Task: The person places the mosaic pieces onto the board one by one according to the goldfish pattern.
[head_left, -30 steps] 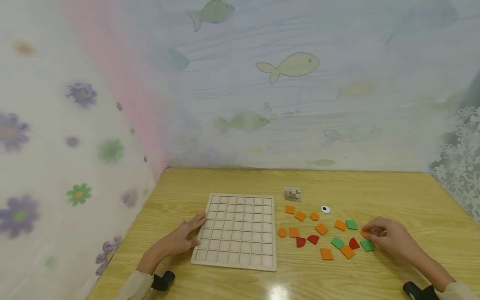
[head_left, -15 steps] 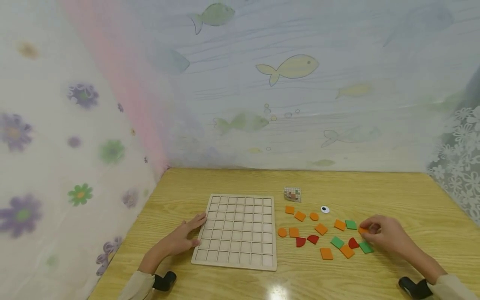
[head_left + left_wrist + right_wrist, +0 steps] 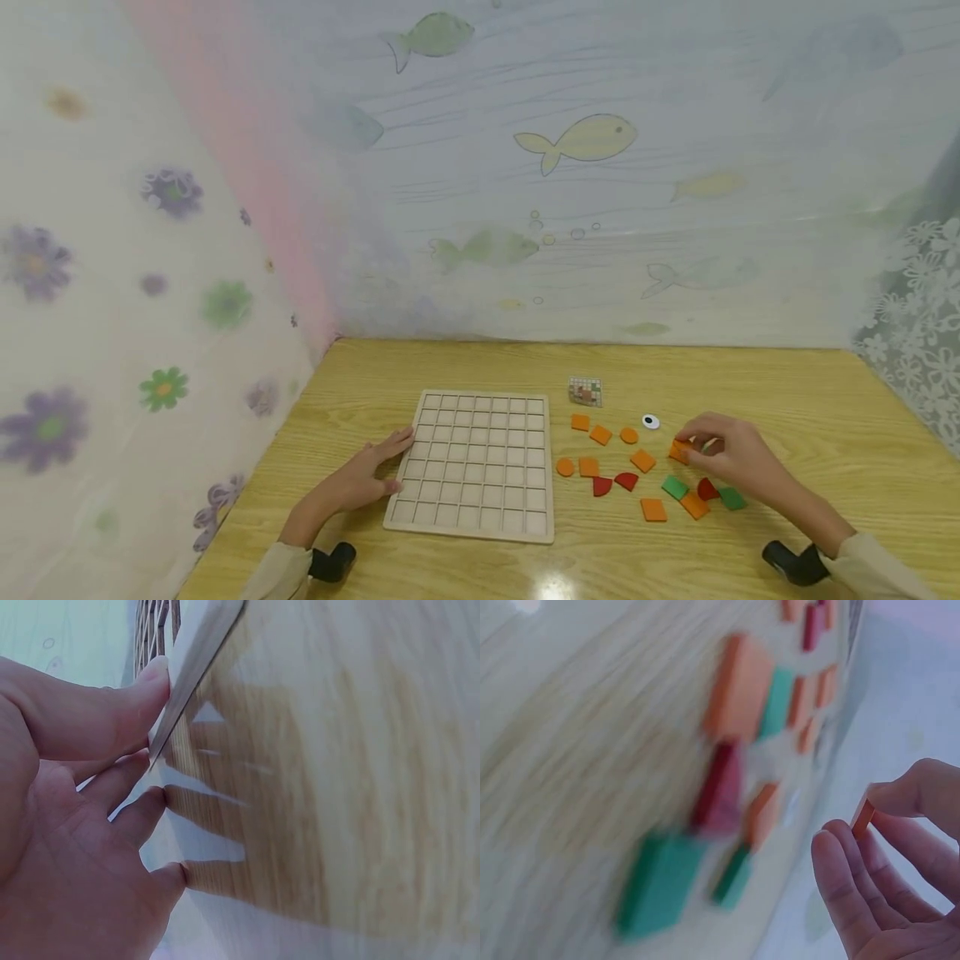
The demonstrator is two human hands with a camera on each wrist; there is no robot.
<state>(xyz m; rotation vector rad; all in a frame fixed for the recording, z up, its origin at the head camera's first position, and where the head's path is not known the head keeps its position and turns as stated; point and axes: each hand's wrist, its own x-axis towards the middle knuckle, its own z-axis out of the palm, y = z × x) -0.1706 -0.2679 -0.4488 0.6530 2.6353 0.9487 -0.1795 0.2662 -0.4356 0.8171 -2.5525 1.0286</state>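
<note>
My left hand [image 3: 358, 477] lies beside the wooden grid board [image 3: 472, 467] with fingers spread, touching its left edge. In the left wrist view, its thumb [image 3: 127, 709] rests against the rim of the board [image 3: 196, 664]. My right hand [image 3: 738, 458] pinches a small orange tile [image 3: 862, 817] between thumb and fingers, lifted off the table. From the head view, the hand hovers over the right part of the loose tiles and partly covers a green tile. Below it lie a red quarter-round tile [image 3: 707, 489] and a green tile [image 3: 732, 498].
Orange square tiles such as this one [image 3: 653, 510], orange round tiles [image 3: 628, 435], red tiles [image 3: 602, 486] and a green tile [image 3: 675, 487] lie scattered right of the board. An eye tile [image 3: 651, 422] and a small picture card [image 3: 585, 391] lie farther back. Walls border the table.
My right hand has lifted the orange tile from the right end of the scattered tiles and moved left with it. The left hand stays at the board's edge.
</note>
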